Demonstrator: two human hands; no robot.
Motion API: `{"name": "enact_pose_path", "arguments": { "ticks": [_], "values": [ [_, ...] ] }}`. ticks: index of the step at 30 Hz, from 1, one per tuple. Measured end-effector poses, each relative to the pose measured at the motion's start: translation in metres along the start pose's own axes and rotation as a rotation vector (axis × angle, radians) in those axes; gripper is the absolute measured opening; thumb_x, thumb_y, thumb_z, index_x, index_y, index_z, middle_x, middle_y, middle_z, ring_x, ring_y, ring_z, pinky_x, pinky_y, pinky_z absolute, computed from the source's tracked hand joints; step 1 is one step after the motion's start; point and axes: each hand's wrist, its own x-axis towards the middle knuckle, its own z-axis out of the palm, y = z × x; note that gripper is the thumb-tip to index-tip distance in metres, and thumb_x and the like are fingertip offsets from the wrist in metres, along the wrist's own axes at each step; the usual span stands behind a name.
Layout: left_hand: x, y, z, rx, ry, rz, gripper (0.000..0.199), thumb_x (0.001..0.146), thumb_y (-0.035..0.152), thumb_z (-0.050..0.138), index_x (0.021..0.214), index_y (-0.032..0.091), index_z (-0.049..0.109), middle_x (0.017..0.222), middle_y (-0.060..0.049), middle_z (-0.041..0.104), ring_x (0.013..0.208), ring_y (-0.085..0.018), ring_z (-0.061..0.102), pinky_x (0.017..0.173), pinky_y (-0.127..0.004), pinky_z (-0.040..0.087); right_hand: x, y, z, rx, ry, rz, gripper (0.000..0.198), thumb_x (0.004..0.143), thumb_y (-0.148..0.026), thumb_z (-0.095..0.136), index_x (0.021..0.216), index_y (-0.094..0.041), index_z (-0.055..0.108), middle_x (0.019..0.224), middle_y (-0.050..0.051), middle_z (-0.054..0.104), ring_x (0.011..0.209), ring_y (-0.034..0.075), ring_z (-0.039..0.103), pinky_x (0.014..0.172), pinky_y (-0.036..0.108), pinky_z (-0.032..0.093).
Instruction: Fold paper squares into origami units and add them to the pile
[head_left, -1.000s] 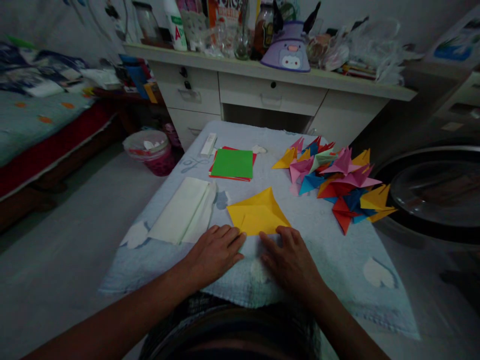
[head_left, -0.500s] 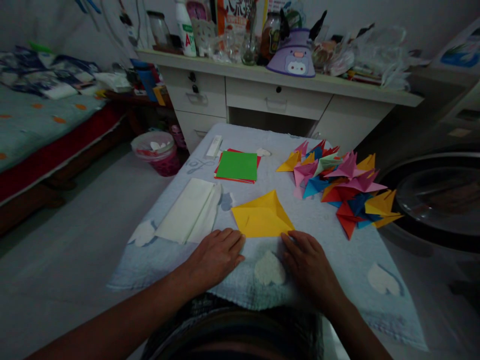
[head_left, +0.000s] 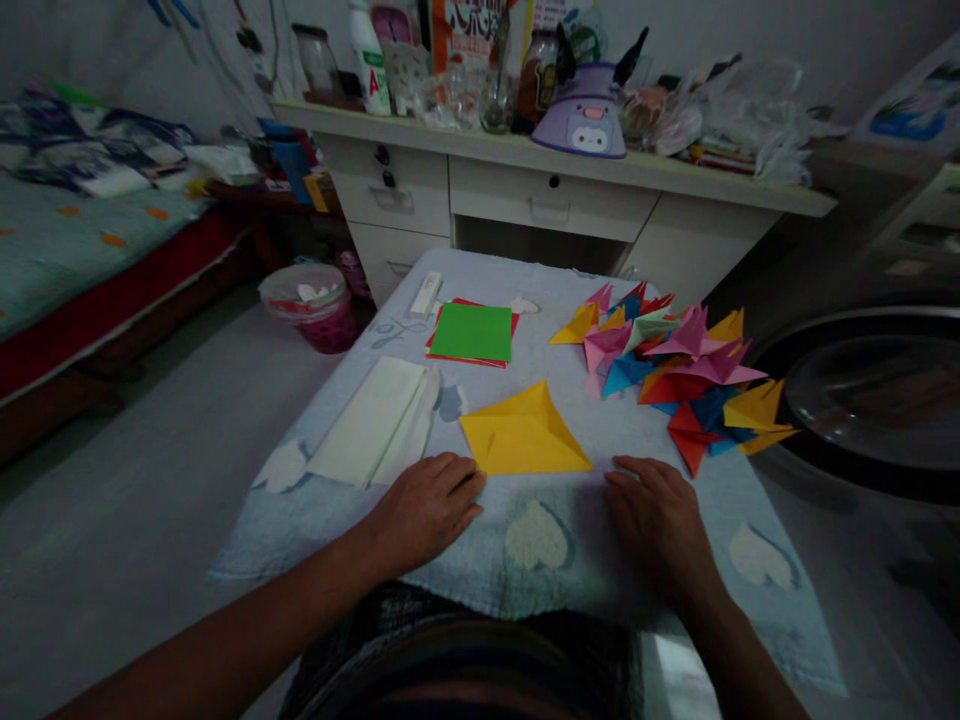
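Note:
A sheet of yellow origami paper [head_left: 525, 435], partly folded, lies on the cloth-covered table in front of me. Its near edge is straight and creases run toward its far and right corners. With fingers bent together, my left hand [head_left: 431, 505] holds the near left corner down; the thumb rests on the cloth below. To the right of the paper, apart from it, my right hand [head_left: 656, 520] rests on the cloth with its fingers stretched out and nothing in them. Folded paper cranes [head_left: 694, 355] in several colours are heaped at the right.
Beyond the yellow sheet is a stack of square papers [head_left: 472, 333], green on top. A folded whitish cloth or tissue [head_left: 371, 415] lies left, with a small white strip [head_left: 426, 295] farther back. A pink bin [head_left: 322, 315] stands on the floor; a cluttered cabinet [head_left: 555, 190] is behind.
My right hand has moved off the yellow paper's near right corner, a little to the right. My left hand stays at the near left corner.

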Motion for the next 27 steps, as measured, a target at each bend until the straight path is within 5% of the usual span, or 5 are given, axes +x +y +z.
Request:
{"name": "enact_pose_path", "arguments": {
  "ticks": [3, 8, 12, 22, 27],
  "values": [
    [0.004, -0.007, -0.006, -0.152, 0.053, -0.001, 0.016, 0.094, 0.022, 0.048, 0.102, 0.018, 0.062, 0.098, -0.007, 0.063, 0.091, -0.02, 0.059, 0.081, -0.035, 0.051, 0.016, -0.023, -0.002, 0.18, 0.061, 0.039, 0.025, 0.093, -0.027, 0.047, 0.101, -0.017, 0.068, 0.106, 0.011, 0.07, 0.099, 0.026, 0.061, 0.09, 0.045, 0.051],
    [0.029, -0.017, -0.016, -0.275, 0.194, -0.219, 0.025, 0.089, 0.013, 0.046, 0.111, 0.017, 0.058, 0.109, -0.009, 0.057, 0.104, -0.021, 0.055, 0.092, -0.039, 0.048, 0.047, -0.07, 0.01, 0.348, -0.154, 0.042, 0.036, 0.088, -0.015, 0.047, 0.122, -0.014, 0.059, 0.123, 0.013, 0.064, 0.112, 0.024, 0.061, 0.098, 0.042, 0.05],
    [0.052, -0.026, -0.011, -0.273, 0.159, -0.294, 0.04, 0.082, 0.004, 0.043, 0.119, 0.017, 0.052, 0.117, -0.01, 0.056, 0.114, -0.023, 0.05, 0.101, -0.041, 0.042, 0.064, -0.089, 0.029, 0.313, -0.223, 0.064, 0.048, 0.084, -0.012, 0.048, 0.132, -0.008, 0.05, 0.13, 0.017, 0.06, 0.118, 0.027, 0.059, 0.1, 0.042, 0.048],
    [0.076, -0.03, -0.014, -0.417, -0.029, -0.392, 0.05, 0.075, 0.004, 0.045, 0.123, 0.018, 0.038, 0.095, -0.006, 0.065, 0.089, -0.02, 0.063, 0.079, -0.032, 0.048, 0.057, -0.088, 0.024, 0.375, -0.151, -0.029, 0.043, 0.077, -0.002, 0.041, 0.112, -0.02, 0.06, 0.101, 0.008, 0.065, 0.092, 0.02, 0.064, 0.084, 0.033, 0.053],
    [0.067, -0.025, -0.019, -0.494, 0.05, -0.444, 0.047, 0.079, 0.007, 0.038, 0.125, 0.019, 0.035, 0.089, -0.002, 0.06, 0.076, -0.018, 0.06, 0.071, -0.029, 0.045, 0.048, -0.073, 0.009, 0.425, -0.173, -0.029, 0.043, 0.066, 0.003, 0.042, 0.099, -0.021, 0.056, 0.101, 0.006, 0.058, 0.092, 0.019, 0.061, 0.082, 0.033, 0.052]
  ]
}}
